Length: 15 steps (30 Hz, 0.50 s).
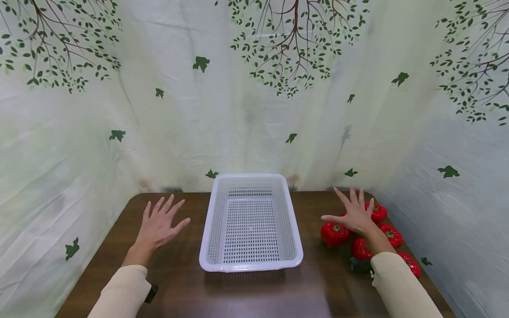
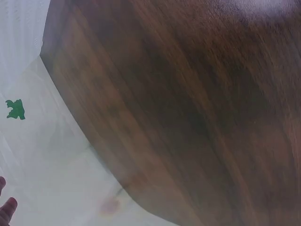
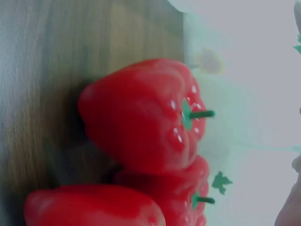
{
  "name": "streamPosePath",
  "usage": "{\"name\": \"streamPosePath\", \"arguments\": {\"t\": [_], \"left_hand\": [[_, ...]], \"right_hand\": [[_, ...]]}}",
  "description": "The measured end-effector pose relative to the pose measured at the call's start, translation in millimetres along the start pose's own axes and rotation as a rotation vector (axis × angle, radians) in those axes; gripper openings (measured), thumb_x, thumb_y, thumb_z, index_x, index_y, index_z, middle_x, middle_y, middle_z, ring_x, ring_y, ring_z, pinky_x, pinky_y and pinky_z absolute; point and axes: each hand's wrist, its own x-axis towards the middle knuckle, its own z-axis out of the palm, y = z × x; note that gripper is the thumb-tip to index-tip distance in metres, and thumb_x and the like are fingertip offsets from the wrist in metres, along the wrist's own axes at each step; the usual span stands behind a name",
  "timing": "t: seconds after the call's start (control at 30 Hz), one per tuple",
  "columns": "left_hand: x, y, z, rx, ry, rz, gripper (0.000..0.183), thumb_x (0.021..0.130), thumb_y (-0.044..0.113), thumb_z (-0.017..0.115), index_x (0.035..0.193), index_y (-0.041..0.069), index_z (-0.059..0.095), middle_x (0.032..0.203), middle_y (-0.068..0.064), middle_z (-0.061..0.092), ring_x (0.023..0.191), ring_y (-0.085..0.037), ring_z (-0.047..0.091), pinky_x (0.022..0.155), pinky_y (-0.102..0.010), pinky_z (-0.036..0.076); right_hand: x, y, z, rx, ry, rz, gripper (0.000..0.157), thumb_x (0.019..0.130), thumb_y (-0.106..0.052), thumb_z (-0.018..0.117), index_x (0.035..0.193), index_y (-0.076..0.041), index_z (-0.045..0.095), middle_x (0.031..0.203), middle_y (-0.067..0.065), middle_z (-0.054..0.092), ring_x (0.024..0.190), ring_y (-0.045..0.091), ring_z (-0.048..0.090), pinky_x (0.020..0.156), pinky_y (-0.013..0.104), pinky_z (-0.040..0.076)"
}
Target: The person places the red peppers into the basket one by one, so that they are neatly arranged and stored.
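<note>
Fingers spread, my left hand (image 1: 158, 225) hovers over the left part of the table and holds nothing. My right hand (image 1: 355, 215), fingers also spread, hangs above a group of red bell peppers (image 1: 335, 234) at the table's right side. The right wrist view shows one glossy bell pepper (image 3: 136, 113) with a green stem close by, and others beside it. Part of the group lies hidden under my right hand and forearm. Between the hands stands a white perforated plastic basket (image 1: 295, 238) with nothing in it.
The dark brown wooden table (image 1: 179, 282) ends at a pale curtain (image 1: 246, 110) printed with leaves and branches, which surrounds it at the back and both sides. A dark green object (image 1: 360, 265) lies beside the peppers, near my right sleeve (image 1: 397, 282).
</note>
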Motion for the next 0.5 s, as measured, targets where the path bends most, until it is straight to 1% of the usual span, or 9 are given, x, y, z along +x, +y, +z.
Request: {"name": "streamPosePath", "arguments": {"t": [0.13,0.2,0.37,0.5], "left_hand": [[-1.5,-1.8,3.6,-0.019,0.016,0.023,0.060,0.092,0.043,0.054,0.140,0.009,0.045,0.149,-0.026,0.033,0.135,-0.050,0.024,0.108,-0.067,0.008],[-1.1,-1.3,4.5,-0.029,0.013,0.025,0.059,0.092,0.039,0.055,0.140,0.009,0.045,0.149,-0.026,0.033,0.135,-0.050,0.024,0.108,-0.068,0.007],[0.1,1.1,6.1,-0.021,0.008,0.023,0.060,0.092,0.043,0.054,0.141,0.009,0.044,0.149,-0.026,0.033,0.136,-0.049,0.025,0.108,-0.068,0.007],[-0.5,4.2,8.2,-0.023,0.023,0.020,0.061,0.092,0.045,0.054,0.141,0.009,0.046,0.148,-0.025,0.036,0.134,-0.049,0.028,0.108,-0.067,0.009]], "right_hand": [[-8.5,6.6,-7.0,0.034,0.012,0.008,0.109,0.074,-0.068,0.064,0.155,-0.016,0.013,0.155,0.030,-0.011,0.138,0.051,-0.022,0.097,0.073,-0.020],[-13.9,11.8,-9.8,0.050,0.015,0.008,0.108,0.075,-0.066,0.065,0.155,-0.016,0.013,0.155,0.029,-0.013,0.137,0.051,-0.023,0.097,0.074,-0.020],[-29.8,26.5,-10.9,0.060,0.024,0.007,0.106,0.077,-0.064,0.066,0.155,-0.018,0.011,0.155,0.029,-0.015,0.137,0.051,-0.023,0.096,0.076,-0.018],[-43.6,37.9,-7.6,0.091,0.027,0.019,0.108,0.076,-0.063,0.067,0.155,-0.017,0.010,0.155,0.029,-0.015,0.136,0.053,-0.024,0.095,0.076,-0.018]]}}
